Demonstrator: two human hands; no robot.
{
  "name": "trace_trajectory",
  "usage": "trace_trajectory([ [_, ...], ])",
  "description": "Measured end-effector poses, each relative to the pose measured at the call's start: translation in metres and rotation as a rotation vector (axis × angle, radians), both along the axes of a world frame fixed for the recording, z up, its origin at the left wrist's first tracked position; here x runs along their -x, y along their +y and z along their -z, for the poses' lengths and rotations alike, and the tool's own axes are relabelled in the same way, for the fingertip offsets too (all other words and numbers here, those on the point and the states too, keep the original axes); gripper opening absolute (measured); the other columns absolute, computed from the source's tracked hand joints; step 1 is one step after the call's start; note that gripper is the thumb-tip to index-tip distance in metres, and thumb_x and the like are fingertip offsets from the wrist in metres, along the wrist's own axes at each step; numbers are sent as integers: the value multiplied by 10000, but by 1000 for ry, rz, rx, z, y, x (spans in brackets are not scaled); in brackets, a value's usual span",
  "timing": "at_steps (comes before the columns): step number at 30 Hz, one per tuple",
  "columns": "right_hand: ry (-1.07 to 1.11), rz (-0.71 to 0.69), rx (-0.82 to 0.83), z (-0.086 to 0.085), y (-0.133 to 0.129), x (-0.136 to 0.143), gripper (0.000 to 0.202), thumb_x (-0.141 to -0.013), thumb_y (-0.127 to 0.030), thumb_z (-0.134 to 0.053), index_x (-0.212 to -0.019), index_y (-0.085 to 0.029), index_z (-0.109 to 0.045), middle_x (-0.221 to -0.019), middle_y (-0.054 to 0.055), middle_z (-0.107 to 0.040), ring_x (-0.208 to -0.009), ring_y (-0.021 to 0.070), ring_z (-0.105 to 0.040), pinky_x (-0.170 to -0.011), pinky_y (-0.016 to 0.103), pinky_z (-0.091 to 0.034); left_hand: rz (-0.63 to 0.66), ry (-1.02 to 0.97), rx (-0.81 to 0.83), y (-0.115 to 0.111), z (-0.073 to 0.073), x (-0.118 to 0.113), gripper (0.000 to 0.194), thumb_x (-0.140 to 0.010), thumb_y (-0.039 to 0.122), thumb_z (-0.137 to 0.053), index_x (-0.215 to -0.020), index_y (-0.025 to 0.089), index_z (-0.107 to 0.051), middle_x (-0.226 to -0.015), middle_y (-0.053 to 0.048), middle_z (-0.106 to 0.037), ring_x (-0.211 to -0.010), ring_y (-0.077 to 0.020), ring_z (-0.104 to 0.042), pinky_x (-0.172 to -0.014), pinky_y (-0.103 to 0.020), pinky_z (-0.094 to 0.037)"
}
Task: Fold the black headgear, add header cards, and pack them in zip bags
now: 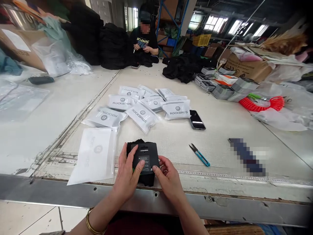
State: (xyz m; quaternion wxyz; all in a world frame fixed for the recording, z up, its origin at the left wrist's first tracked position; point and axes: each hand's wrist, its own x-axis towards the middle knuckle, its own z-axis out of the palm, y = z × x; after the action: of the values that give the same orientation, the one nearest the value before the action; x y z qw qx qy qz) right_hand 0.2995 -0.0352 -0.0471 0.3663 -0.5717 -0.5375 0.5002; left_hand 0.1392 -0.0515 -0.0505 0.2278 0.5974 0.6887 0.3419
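Note:
A black printed cardboard card (pixel 149 151) with white ROCKBROS lettering lies on a folded piece of black fabric (pixel 147 180) near the table's front edge. My left hand (pixel 128 168) grips the left side of both, its thumb pressed on the card's face. Pinching the card's lower right edge is my right hand (pixel 168 176), with the thumb on top and the fingers curled at the side. Left of my hands lies a flat white ROCKBROS pouch (pixel 97 148). Several filled white ROCKBROS pouches (pixel 143 114) are heaped beyond the card.
Blue-handled thread snips (pixel 200 155) and a phone (pixel 197 120) lie to the right. Farther right are a red coiled hose (pixel 262 105) and stacked cards (pixel 222 91). Across the table sits a person (pixel 144 40) beside black fabric piles (pixel 114 45). A tape measure (pixel 207 175) runs along the front edge.

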Motion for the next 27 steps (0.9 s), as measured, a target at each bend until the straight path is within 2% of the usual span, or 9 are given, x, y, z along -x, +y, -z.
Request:
trace_trajectory([
  [6, 47, 19, 54, 3, 0, 9, 410, -733, -349, -630, -1101, -213, -508, -786, -9, -523, -622, 131, -479, -588, 272, -447, 26, -28, 14, -5, 3, -2, 497, -904, 403, -404, -1374, 266, -316, -1509, -90, -97, -1373, -285, -140, -1070, -527, -255],
  [12, 128, -10, 92, 2, 0, 19, 358, -757, -307, -607, -1080, -210, -486, -870, 30, -629, -752, 179, -589, -684, 316, -490, 56, 5, 34, -6, 5, -1, 485, -903, 404, -402, -1361, 259, -341, -1510, -95, -84, -1376, -286, -133, -1068, -526, -259],
  [16, 173, -19, 84, 5, 0, 19, 310, -779, -299, -581, -1060, -214, -482, -877, 28, -642, -770, 178, -604, -711, 319, -491, 74, 65, 1, -6, 11, 0, 519, -890, 408, -424, -1370, 236, -329, -1508, -115, -80, -1377, -290, -128, -1071, -519, -255],
  [20, 179, -3, 78, 9, 3, 17, 306, -779, -307, -583, -1047, -204, -476, -861, 27, -630, -766, 174, -600, -705, 313, -489, 79, 65, -17, -3, 13, 0, 519, -881, 407, -438, -1366, 251, -342, -1516, -93, -71, -1371, -295, -158, -1074, -508, -261],
  [23, 179, 28, 80, 10, 7, 18, 278, -744, -272, -611, -978, -207, -477, -820, 13, -623, -748, 171, -595, -691, 304, -481, 83, -12, -28, -2, 12, 2, 522, -857, 416, -478, -1341, 246, -383, -1513, -91, -107, -1356, -303, -213, -1079, -503, -258],
  [27, 249, 44, 120, 10, 10, 18, 260, -699, -232, -639, -892, -205, -467, -804, 4, -615, -737, 163, -590, -686, 294, -470, -63, -242, -42, -2, 17, 6, 542, -815, 442, -536, -1316, 275, -412, -1473, -72, -255, -1336, -286, -275, -1077, -482, -274],
])
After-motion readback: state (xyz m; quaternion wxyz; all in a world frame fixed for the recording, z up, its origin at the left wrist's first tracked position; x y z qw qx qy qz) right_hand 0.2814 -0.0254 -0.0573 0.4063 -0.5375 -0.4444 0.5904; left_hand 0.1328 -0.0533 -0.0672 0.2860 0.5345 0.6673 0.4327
